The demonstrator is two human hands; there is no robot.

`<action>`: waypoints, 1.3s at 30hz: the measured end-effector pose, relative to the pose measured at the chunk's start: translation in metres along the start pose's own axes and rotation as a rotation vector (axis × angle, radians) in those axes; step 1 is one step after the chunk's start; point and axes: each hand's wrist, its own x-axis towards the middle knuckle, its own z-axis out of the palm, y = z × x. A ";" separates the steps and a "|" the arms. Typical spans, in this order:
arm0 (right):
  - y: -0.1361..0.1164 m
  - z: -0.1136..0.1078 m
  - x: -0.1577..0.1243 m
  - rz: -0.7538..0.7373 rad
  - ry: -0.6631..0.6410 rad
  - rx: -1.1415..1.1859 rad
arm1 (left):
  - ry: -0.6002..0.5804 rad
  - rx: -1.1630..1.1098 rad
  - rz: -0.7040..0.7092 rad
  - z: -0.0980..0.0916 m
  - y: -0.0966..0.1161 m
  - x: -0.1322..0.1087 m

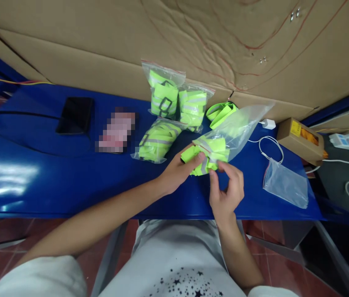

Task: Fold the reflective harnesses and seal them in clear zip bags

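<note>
My left hand [179, 171] is closed on a folded neon-yellow reflective strap [195, 166] with silver stripes, its thumb lying on top. At the strap's near right edge, my right hand [228, 187] pinches the material between thumb and fingers. The strap is partly inside a clear plastic zip bag [250, 123], whose free end stretches up to the right. Just behind it lies a loose yellow strap bundle [222, 113], partly covered by the bag. Several bagged straps, including an upper-left one [164, 97], a right one [193, 108] and a nearer one [158, 141], lie beyond my left hand.
An unused-looking clear bag [286, 183] lies flat at the right, near a white cable [271, 150] and a cardboard box [299, 138]. To the left are a blurred-out phone-shaped item [117, 131] and a black device [75, 115]. Cardboard [100, 49] walls the blue table's back.
</note>
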 end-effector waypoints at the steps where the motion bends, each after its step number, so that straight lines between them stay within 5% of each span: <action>1: 0.001 0.001 0.002 0.015 0.013 -0.010 | -0.002 -0.051 -0.029 0.001 -0.002 0.000; 16: -0.012 0.017 -0.007 0.096 -0.220 0.057 | 0.154 -0.057 0.001 0.007 0.000 0.001; 29: 0.011 0.000 -0.005 0.053 -0.259 -0.134 | 0.268 -0.105 -0.117 0.000 0.002 0.006; 35: -0.011 0.014 -0.021 0.142 -0.255 0.080 | 0.069 -0.159 -0.171 -0.005 0.002 0.011; 39: -0.015 0.003 -0.017 0.138 -0.312 0.041 | -0.027 -0.212 -0.173 -0.003 0.002 0.011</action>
